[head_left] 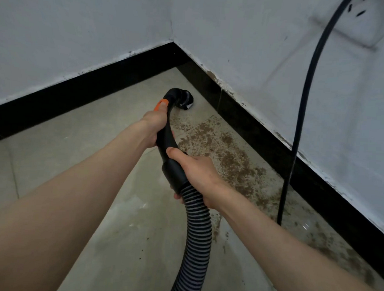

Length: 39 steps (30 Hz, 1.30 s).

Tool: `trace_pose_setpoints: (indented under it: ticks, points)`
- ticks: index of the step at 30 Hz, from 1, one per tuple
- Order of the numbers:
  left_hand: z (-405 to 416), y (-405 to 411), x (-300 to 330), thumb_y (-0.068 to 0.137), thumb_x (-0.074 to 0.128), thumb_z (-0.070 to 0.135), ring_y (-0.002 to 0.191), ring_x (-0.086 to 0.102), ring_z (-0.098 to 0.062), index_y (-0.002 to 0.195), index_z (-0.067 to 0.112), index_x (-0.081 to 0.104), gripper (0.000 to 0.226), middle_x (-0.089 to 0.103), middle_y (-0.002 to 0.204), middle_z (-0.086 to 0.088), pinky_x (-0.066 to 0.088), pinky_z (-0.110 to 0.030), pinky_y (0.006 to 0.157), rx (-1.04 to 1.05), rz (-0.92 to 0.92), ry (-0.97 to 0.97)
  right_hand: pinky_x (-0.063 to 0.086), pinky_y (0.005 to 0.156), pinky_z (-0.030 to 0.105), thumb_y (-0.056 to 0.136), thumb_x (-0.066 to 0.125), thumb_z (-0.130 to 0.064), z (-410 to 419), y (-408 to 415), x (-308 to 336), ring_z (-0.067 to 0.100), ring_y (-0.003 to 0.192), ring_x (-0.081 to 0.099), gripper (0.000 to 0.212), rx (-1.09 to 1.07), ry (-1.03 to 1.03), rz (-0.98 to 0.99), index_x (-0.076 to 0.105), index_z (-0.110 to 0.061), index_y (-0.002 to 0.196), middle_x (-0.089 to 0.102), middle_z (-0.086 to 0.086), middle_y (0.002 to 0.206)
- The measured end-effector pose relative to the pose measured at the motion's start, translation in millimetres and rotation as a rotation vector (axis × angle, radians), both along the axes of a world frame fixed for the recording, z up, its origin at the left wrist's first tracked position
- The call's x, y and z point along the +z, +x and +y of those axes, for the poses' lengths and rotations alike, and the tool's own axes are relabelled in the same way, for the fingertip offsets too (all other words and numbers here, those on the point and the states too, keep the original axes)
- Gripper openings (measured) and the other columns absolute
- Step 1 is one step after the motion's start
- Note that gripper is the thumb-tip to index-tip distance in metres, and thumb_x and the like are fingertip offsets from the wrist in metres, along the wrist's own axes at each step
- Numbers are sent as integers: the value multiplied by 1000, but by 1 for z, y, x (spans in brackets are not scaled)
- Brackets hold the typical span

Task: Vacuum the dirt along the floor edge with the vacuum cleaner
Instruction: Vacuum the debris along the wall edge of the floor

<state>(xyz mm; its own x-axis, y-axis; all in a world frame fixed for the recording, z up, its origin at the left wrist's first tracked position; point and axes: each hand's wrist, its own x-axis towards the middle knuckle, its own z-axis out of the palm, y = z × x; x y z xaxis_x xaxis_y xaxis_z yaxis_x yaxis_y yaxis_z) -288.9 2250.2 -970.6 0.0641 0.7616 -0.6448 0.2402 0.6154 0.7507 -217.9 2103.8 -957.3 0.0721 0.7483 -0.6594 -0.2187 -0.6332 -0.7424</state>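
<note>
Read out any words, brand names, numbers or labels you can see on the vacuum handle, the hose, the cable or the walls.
No readable text anywhere in this view.
Vacuum handle: plain black with an orange button, no lettering visible.
Nozzle: a small white patch near its tip, too small and blurred to tell whether it is a label.
Hose, black cable and walls: no print, only scuffs and stains.

Both hands on vacuum handle, nozzle near corner.
Left hand [153,127] grips curved handle [169,125]; right hand [195,173] grips cuff above ribbed hose [198,228]. Brown dirt [227,155] along black skirting [263,130].
</note>
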Motion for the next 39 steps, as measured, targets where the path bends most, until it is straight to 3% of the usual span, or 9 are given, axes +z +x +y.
trace_pose_setpoints:
  ticks: [2,8,14,25,31,39]
  points:
    - [-4,-1,4,96,41,56,57,47,-20,93,9,45,47,48,70,-8,47,-33,63,-8,5,0,45,38,23,81,73,-47,-3,-2,3,20,37,57,47,0,-11,3,62,-2,89,62,15,70]
    - [-16,-13,20,95,41,56,57,48,-20,126,5,45,60,49,73,-9,45,-33,55,-1,1,-17,45,39,25,80,72,-47,-8,-12,12,23,40,57,50,29,-9,0,63,0,95,62,17,71]
    - [-26,-50,32,94,40,59,57,48,-21,132,5,42,66,48,77,-9,44,-33,52,130,-8,28,45,39,24,81,72,-46,-10,-33,18,24,39,57,43,142,63,-35,59,-5,81,60,13,62]
    - [-55,-106,11,92,42,62,58,48,-19,127,5,47,67,49,73,-8,45,-32,54,306,-88,-88,44,38,22,79,74,-47,-19,-64,18,17,34,56,43,319,-27,-101,62,-6,82,61,9,61]
    - [-52,-80,4,93,41,61,56,49,-19,112,5,50,61,50,70,-7,44,-32,53,257,-101,-81,44,38,22,80,73,-45,-21,-46,12,18,36,56,42,276,-33,-126,62,-4,82,61,10,63]
    - [-28,-38,-3,95,42,57,58,48,-20,87,10,47,48,50,71,-7,47,-33,63,192,-73,-25,44,37,22,80,74,-42,-7,-19,2,18,35,56,41,159,-22,-103,62,-4,81,61,10,62]
